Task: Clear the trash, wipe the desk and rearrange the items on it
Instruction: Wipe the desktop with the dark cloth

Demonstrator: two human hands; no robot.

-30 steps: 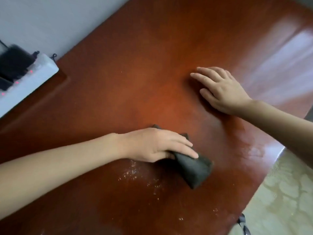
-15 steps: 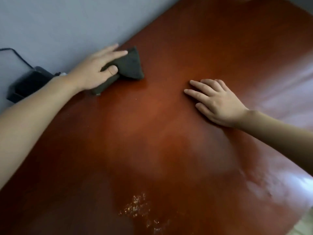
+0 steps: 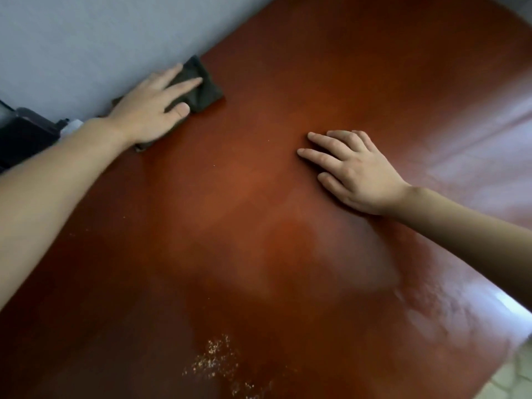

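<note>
Upper left, left grip (image 3: 149, 113), fingers flat, presses the cloth (image 3: 204, 87) (looks soft, limp; best bunched at its middle); right grip (image 3: 359, 174) spread on worktop (image 3: 259, 226).

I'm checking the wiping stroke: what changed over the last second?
The left hand slid the dark cloth away from the crumbs near the front edge, across the desk to the far edge by the wall. The right hand stayed flat on the desk; the crumbs remain unswept.
</note>
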